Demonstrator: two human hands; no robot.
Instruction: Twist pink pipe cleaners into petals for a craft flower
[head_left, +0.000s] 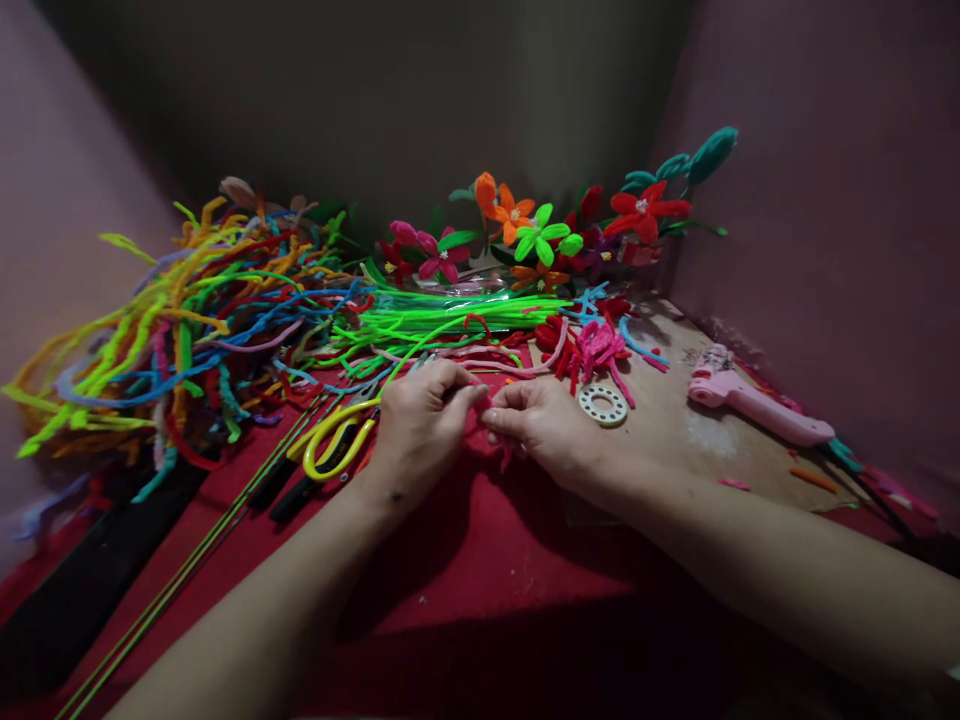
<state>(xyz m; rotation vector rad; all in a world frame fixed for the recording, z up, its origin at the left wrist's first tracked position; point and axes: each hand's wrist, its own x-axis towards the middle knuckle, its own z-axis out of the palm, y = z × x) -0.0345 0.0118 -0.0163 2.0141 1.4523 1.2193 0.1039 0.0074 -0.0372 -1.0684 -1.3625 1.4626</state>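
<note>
Near the middle of the head view, my left hand [429, 415] and my right hand [541, 425] meet with their fingertips close together. Both are pinched on a small pinkish-red fuzzy piece [484, 432], which hangs between and below the fingers; its exact shape is partly hidden. Yellow-handled scissors [330, 450] lie just left of my left hand. To the right of my right hand rests a pale round disc with holes [602, 405], with a pink fuzzy flower piece [600, 345] behind it. Bright green fuzzy stems [457, 315] lie beyond both hands.
Tangled multicoloured fuzzy stems [180, 330] pile up at the left. Finished fuzzy flowers [540, 235] stand along the back. A pink glue gun [757, 400] lies on brown cardboard [660, 450] at the right. Long thin green sticks [195, 555] cross the red tabletop [480, 560].
</note>
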